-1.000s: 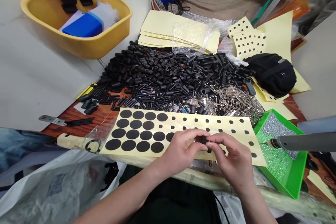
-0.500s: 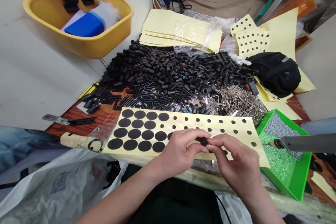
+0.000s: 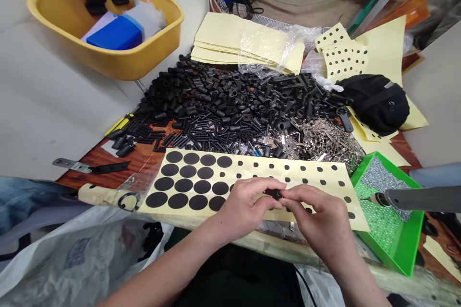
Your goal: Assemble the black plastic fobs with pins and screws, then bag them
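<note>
A small black plastic part (image 3: 275,194) sits between the fingertips of both hands, mostly covered by them. My left hand (image 3: 248,204) pinches it from the left with thumb and forefinger. From the right, the thumb and forefinger of my right hand (image 3: 319,211) close on its other end. Both hands hover over a pale yellow sticker sheet (image 3: 277,169). Round black stickers (image 3: 180,185) fill the sheet's left part; small dark spots mark the right part. Beyond the sheet lies a heap of black plastic parts (image 3: 230,96), with black springy strips (image 3: 205,134) and metal clips (image 3: 326,139) before it.
At right, an electric screwdriver (image 3: 421,198) reaches over a green tray (image 3: 410,249) of small screws (image 3: 382,172). A yellow basket (image 3: 118,64) hangs upper left. Yellow sheets (image 3: 223,33) and a black cloth bundle (image 3: 374,105) lie at the back. A metal-ended tool (image 3: 90,166) rests left.
Both hands have shifted slightly left with the black part, which looks turned a little between the fingers. The view has moved slightly; the rest of the table looks the same.
</note>
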The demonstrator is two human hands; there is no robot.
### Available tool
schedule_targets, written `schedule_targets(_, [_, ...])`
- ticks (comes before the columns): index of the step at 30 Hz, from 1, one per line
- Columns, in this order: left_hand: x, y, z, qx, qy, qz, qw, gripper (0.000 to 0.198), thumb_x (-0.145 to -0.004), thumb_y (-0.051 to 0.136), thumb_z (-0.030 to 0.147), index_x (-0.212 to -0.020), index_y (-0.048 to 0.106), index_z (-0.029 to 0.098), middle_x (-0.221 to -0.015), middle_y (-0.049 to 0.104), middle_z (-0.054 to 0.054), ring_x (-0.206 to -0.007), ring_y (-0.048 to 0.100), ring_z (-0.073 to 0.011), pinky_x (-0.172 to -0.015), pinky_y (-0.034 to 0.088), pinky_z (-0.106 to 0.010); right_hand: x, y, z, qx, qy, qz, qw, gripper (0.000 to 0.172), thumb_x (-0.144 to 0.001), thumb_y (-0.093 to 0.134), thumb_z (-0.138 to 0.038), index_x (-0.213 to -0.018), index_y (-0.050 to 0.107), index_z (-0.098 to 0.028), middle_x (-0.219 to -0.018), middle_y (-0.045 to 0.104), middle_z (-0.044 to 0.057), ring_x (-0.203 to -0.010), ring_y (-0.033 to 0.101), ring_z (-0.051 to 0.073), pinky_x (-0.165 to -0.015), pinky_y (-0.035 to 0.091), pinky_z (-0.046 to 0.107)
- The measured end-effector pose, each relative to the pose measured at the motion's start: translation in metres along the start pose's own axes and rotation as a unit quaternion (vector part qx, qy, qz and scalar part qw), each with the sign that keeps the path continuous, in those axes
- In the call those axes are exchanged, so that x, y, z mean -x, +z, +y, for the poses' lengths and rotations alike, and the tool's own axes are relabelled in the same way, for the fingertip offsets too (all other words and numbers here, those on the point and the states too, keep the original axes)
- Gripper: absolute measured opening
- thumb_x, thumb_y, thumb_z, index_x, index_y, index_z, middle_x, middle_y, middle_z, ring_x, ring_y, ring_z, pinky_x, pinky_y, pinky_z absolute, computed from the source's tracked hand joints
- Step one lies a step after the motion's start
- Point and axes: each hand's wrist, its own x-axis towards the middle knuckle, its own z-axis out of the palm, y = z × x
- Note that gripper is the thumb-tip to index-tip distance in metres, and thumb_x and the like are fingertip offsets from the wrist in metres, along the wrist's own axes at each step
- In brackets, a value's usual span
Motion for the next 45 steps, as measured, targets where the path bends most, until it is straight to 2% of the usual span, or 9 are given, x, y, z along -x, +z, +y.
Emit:
schedule_targets(4, [-0.002, -0.003, 0.002, -0.010, -0.004, -0.014, 1.000, 0.026, -0.075, 0.059, 0.000, -0.096, 0.069, 0.011, -0.090, 0.074, -0.006, -0.080, 0.071, -0.0150, -0.075, 0.055, -0.021, -0.005, -0.005, -0.001, 0.008, -0.012, -0.016, 1.000, 0.013, -0.078, 0.061, -0.012, -0.072, 0.068, -0.021, -0.063, 0.071, -0.001, -0.054, 0.066, 0.013, -0.052, 0.055, 0.022])
schedule_targets(10, [-0.001, -0.006, -0.001, -0.054, 0.049, -0.024, 0.997, 0.024, -0.080, 0.056, 0.004, -0.101, 0.066, 0.012, -0.094, 0.073, -0.007, -0.085, 0.070, -0.0170, -0.076, 0.055, -0.024, -0.006, -0.007, -0.007, 0.042, -0.042, -0.016, 0.998, 0.014, -0.079, 0.059, -0.008, -0.072, 0.066, -0.019, -0.065, 0.069, -0.001, -0.054, 0.065, 0.010, -0.051, 0.051, 0.018])
schedule_targets(13, [0.000, -0.007, -0.004, -0.059, 0.054, -0.029, 0.996, 0.027, -0.081, 0.055, 0.004, -0.104, 0.065, 0.013, -0.097, 0.073, -0.007, -0.085, 0.070, -0.0165, -0.079, 0.055, -0.025, -0.006, -0.007, -0.009, 0.057, -0.034, -0.008, 0.998, 0.013, -0.079, 0.060, -0.010, -0.072, 0.065, -0.019, -0.062, 0.068, -0.002, -0.051, 0.064, 0.010, -0.049, 0.049, 0.018])
schedule_targets(20, [-0.005, -0.005, -0.004, 0.086, -0.074, -0.030, 0.993, 0.030, -0.077, 0.054, 0.004, -0.103, 0.067, 0.014, -0.089, 0.072, -0.003, -0.079, 0.068, -0.0135, -0.070, 0.057, -0.022, -0.008, -0.003, -0.004, 0.002, 0.013, 0.020, 1.000, 0.009, -0.078, 0.064, -0.015, -0.072, 0.067, -0.021, -0.066, 0.071, -0.001, -0.057, 0.067, 0.013, -0.053, 0.053, 0.020])
schedule_targets(22, [-0.007, -0.003, -0.003, 0.095, -0.081, -0.016, 0.992, 0.029, -0.077, 0.055, 0.005, -0.101, 0.068, 0.013, -0.085, 0.073, -0.002, -0.077, 0.067, -0.0129, -0.070, 0.057, -0.021, -0.008, 0.001, -0.001, -0.008, 0.020, 0.031, 0.999, 0.008, -0.078, 0.065, -0.016, -0.072, 0.067, -0.021, -0.067, 0.072, -0.001, -0.059, 0.068, 0.014, -0.054, 0.054, 0.021])
schedule_targets(26, [-0.007, -0.001, -0.001, 0.051, -0.050, 0.019, 0.997, 0.026, -0.077, 0.057, 0.005, -0.098, 0.069, 0.013, -0.085, 0.073, -0.003, -0.077, 0.067, -0.0129, -0.074, 0.055, -0.021, -0.004, 0.008, 0.002, 0.004, 0.009, 0.065, 0.998, 0.010, -0.079, 0.063, -0.015, -0.072, 0.065, -0.020, -0.066, 0.071, -0.001, -0.059, 0.067, 0.013, -0.056, 0.054, 0.022])
schedule_targets(33, [-0.003, -0.007, -0.009, -0.018, -0.022, -0.008, 1.000, 0.029, -0.079, 0.054, 0.006, -0.104, 0.067, 0.016, -0.092, 0.073, -0.003, -0.075, 0.068, -0.0129, -0.074, 0.055, -0.023, -0.003, 0.002, 0.001, 0.063, -0.056, 0.065, 0.994, 0.012, -0.082, 0.059, -0.010, -0.076, 0.063, -0.020, -0.069, 0.070, -0.001, -0.062, 0.067, 0.012, -0.060, 0.054, 0.021])
schedule_targets(38, [-0.001, -0.009, -0.012, 0.035, -0.097, -0.018, 0.995, 0.030, -0.078, 0.056, 0.009, -0.103, 0.069, 0.016, -0.071, 0.070, 0.000, -0.067, 0.066, -0.0136, -0.065, 0.055, -0.023, -0.005, -0.004, -0.001, 0.066, -0.072, 0.039, 0.995, 0.014, -0.083, 0.057, -0.009, -0.079, 0.062, -0.021, -0.069, 0.070, -0.001, -0.061, 0.068, 0.013, -0.059, 0.054, 0.021])
schedule_targets(45, [-0.003, -0.006, -0.010, 0.111, -0.159, -0.014, 0.981, 0.032, -0.075, 0.061, 0.011, -0.104, 0.071, 0.016, -0.088, 0.075, -0.004, -0.079, 0.069, -0.0169, -0.076, 0.057, -0.028, -0.003, 0.005, 0.005, 0.034, -0.050, 0.017, 0.998, 0.012, -0.083, 0.058, -0.011, -0.079, 0.062, -0.021, -0.070, 0.071, 0.001, -0.062, 0.068, 0.014, -0.059, 0.055, 0.022])
